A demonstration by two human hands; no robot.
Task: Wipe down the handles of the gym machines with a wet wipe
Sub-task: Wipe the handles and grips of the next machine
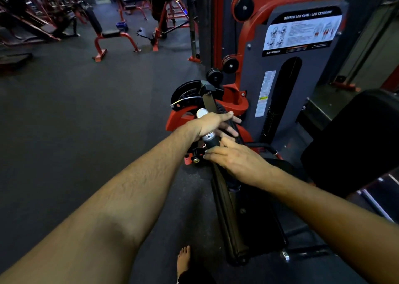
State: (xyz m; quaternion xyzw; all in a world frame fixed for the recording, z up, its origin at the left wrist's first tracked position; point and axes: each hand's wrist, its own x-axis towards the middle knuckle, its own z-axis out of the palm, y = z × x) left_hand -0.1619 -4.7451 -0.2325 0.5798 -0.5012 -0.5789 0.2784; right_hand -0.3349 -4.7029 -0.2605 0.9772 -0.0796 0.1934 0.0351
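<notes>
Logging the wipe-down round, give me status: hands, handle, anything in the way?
Left hand and right hand both on the black handle of the leg curl machine. Wipe not visible. Nothing blocking.

The gym is dim and dark. The floor [75, 122] looks shadowy. The edges bend and blur. The white sticker [302, 33] shines bright.

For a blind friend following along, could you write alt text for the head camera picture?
Both bare arms reach to a black-gripped handle on a red and grey leg curl machine; the left hand lies over its upper end, and the right hand touches its lower end. No wipe is visible. Dark gym floor and red benches lie behind.
</notes>
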